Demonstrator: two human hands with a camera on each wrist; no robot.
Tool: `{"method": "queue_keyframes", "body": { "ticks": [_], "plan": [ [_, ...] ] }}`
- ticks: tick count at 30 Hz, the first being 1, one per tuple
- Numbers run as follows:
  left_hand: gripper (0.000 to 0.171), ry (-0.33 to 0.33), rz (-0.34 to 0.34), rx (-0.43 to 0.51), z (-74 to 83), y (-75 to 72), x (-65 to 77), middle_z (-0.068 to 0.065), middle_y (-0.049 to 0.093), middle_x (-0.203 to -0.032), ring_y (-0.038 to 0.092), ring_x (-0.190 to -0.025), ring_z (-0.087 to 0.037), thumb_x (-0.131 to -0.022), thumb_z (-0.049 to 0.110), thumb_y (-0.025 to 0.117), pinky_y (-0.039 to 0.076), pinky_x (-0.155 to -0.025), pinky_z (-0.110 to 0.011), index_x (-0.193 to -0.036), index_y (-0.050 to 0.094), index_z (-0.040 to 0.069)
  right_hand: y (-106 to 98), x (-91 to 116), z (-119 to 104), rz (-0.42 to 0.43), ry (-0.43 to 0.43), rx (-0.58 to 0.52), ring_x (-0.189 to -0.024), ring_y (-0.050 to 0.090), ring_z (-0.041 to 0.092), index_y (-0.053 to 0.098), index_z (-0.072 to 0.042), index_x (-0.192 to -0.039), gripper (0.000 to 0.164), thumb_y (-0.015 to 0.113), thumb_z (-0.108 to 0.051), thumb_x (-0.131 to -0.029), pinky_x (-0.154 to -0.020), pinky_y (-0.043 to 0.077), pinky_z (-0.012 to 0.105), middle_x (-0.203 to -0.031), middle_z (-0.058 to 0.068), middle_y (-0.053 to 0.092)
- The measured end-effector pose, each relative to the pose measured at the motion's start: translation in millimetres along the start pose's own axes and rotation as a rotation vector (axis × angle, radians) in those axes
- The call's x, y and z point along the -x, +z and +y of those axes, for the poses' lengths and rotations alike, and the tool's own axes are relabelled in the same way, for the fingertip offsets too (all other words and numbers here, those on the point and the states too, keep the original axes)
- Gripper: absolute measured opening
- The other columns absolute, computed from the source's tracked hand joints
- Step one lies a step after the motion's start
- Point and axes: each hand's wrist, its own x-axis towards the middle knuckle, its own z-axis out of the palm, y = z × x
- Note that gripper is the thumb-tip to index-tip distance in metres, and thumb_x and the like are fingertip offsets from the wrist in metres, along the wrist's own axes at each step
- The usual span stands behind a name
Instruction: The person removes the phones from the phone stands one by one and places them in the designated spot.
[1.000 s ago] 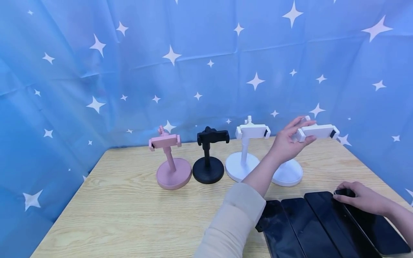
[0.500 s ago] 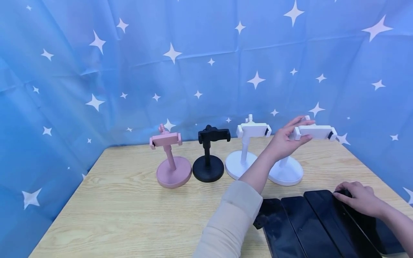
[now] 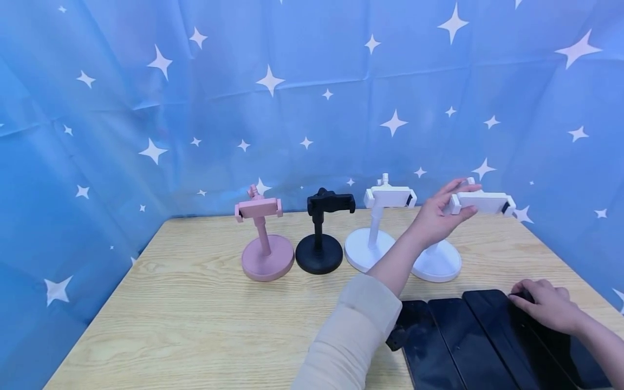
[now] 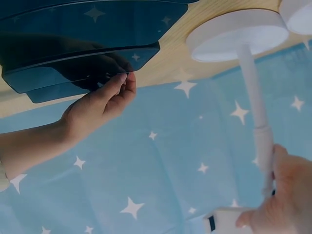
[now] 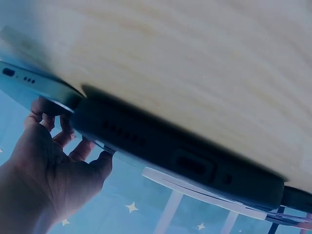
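In the head view my left hand [image 3: 434, 219] reaches to the rightmost white phone stand [image 3: 441, 265], thumb in front of its clamp [image 3: 485, 202] and fingers behind. The left wrist view shows that hand gripping the clamp end, above the round base. My right hand [image 3: 551, 306] lies at the far end of the rightmost dark phone [image 3: 585, 368], pinching its edge between thumb and curled fingers. Hand and forearm cover much of that phone. Beside it several more dark phones [image 3: 468, 341] lie side by side, screens up.
A second white stand [image 3: 390, 196], a black stand [image 3: 319, 254] and a pink stand [image 3: 268, 260] form a row at the back of the wooden table [image 3: 195, 325]. A blue curtain [image 3: 219, 135] with white stars hangs behind them.
The head view has shifted slightly. My right wrist and forearm have come down a little and hide more of the rightmost phone. My left hand keeps its grip on the stand's clamp.
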Motion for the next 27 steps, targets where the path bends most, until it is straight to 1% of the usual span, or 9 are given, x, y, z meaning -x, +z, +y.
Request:
{"method": "queue_keyframes", "body": {
  "ticks": [5, 10, 12, 14, 17, 19, 21, 23, 27],
  "plan": [
    [0.038, -0.004, 0.037, 0.030, -1.8, 3.0, -1.5, 0.021, 0.031, -0.142, 0.026, -0.131, -0.001, -0.090, 0.017, 0.058, 0.036, -0.095, -0.016, -0.128, 0.055, 0.019, 1, 0, 3, -0.001, 0.005, 0.005, -0.081, 0.046, 0.029, 0.057, -0.002, -0.091, 0.016, 0.053, -0.017, -0.092, -0.072, 0.024, 0.054, -0.084, 0.006, 0.056],
    [0.037, -0.025, 0.112, 0.067, -2.0, 5.5, -0.2, 0.022, 0.037, -0.138, 0.029, -0.129, 0.001, -0.087, 0.015, 0.062, 0.036, -0.094, -0.015, -0.124, 0.058, 0.018, 1, -1, 5, 0.005, -0.003, 0.001, -0.084, 0.047, 0.035, 0.057, -0.001, -0.092, 0.017, 0.052, -0.017, -0.092, -0.073, 0.023, 0.055, -0.088, 0.013, 0.058],
    [0.038, -0.050, 0.143, 0.102, -1.6, 5.4, 2.3, 0.022, 0.040, -0.136, 0.032, -0.127, 0.002, -0.086, 0.014, 0.063, 0.037, -0.094, -0.016, -0.124, 0.059, 0.017, 0, -2, 6, 0.004, -0.006, 0.003, -0.086, 0.047, 0.037, 0.057, 0.000, -0.093, 0.018, 0.052, -0.018, -0.092, -0.074, 0.023, 0.056, -0.089, 0.016, 0.059],
    [0.039, -0.090, 0.171, 0.093, -1.0, 4.0, 7.3, 0.019, 0.044, -0.133, 0.036, -0.125, 0.001, -0.086, 0.017, 0.064, 0.039, -0.092, -0.017, -0.124, 0.058, 0.018, 0, -3, 6, 0.001, -0.006, 0.007, -0.087, 0.047, 0.039, 0.057, 0.001, -0.093, 0.019, 0.052, -0.018, -0.093, -0.074, 0.023, 0.056, -0.090, 0.017, 0.059],
    [0.040, -0.182, 0.167, 0.073, -0.6, -0.5, 19.1, 0.014, 0.052, -0.129, 0.044, -0.119, -0.001, -0.087, 0.022, 0.063, 0.042, -0.088, -0.018, -0.126, 0.056, 0.019, -1, -4, 6, -0.008, -0.004, 0.014, -0.087, 0.047, 0.040, 0.057, 0.001, -0.093, 0.020, 0.051, -0.019, -0.093, -0.073, 0.023, 0.056, -0.090, 0.018, 0.059],
    [0.039, -0.238, 0.106, 0.012, -0.8, -5.4, 29.7, 0.012, 0.055, -0.125, 0.049, -0.114, -0.002, -0.088, 0.025, 0.062, 0.044, -0.084, -0.017, -0.126, 0.057, 0.022, -2, -4, 6, -0.006, -0.008, 0.022, -0.087, 0.047, 0.039, 0.057, -0.001, -0.091, 0.017, 0.052, -0.017, -0.092, -0.073, 0.024, 0.056, -0.089, 0.016, 0.059],
    [0.038, -0.278, 0.012, -0.048, -1.4, -12.4, 41.8, 0.012, 0.056, -0.124, 0.052, -0.112, -0.004, -0.088, 0.027, 0.061, 0.044, -0.083, -0.016, -0.126, 0.056, 0.023, -3, -4, 5, 0.004, -0.024, 0.040, -0.085, 0.049, 0.037, 0.057, -0.003, -0.088, 0.010, 0.054, -0.013, -0.090, -0.071, 0.026, 0.054, -0.087, 0.013, 0.058],
    [0.038, -0.273, -0.110, -0.152, -3.5, -22.8, 54.3, 0.011, 0.056, -0.125, 0.053, -0.111, -0.005, -0.089, 0.028, 0.059, 0.044, -0.083, -0.015, -0.127, 0.055, 0.023, -5, -6, 4, 0.033, -0.061, 0.080, -0.080, 0.052, 0.028, 0.058, -0.007, -0.084, 0.004, 0.057, -0.008, -0.088, -0.069, 0.032, 0.050, -0.082, 0.006, 0.057],
    [0.040, -0.217, -0.370, -0.432, -6.5, -51.3, 79.0, 0.005, 0.052, -0.131, 0.050, -0.116, -0.008, -0.094, 0.029, 0.051, 0.040, -0.088, -0.015, -0.132, 0.050, 0.019, -14, -12, -14, 0.067, -0.115, 0.106, -0.066, 0.050, 0.011, 0.059, -0.007, -0.081, 0.008, 0.058, -0.001, -0.084, -0.059, 0.039, 0.034, -0.075, -0.001, 0.054]
  ]
}}
